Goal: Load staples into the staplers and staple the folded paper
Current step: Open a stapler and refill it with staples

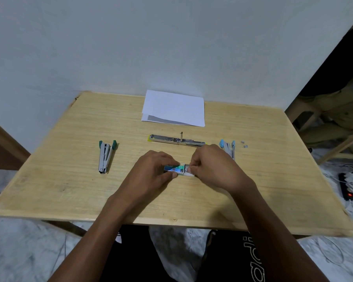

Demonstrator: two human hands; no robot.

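A small blue-green staple box [174, 167] lies at the table's middle, its white inner tray [189, 174] slid partly out to the right. My left hand [155, 171] grips the box sleeve. My right hand [210, 166] pinches the tray end. A yellow stapler [175, 140] lies flat and fully opened just behind my hands. A green stapler [106, 155] rests at the left. A light-blue stapler [228, 147] sits at the right, partly hidden by my right hand. The folded white paper [173, 108] lies at the far edge.
A few loose staple bits [244, 144] lie right of the blue stapler. The wooden table [69, 190] stands against a wall. A power strip [347, 187] with cables lies on the floor to the right, beside a chair frame [334, 147].
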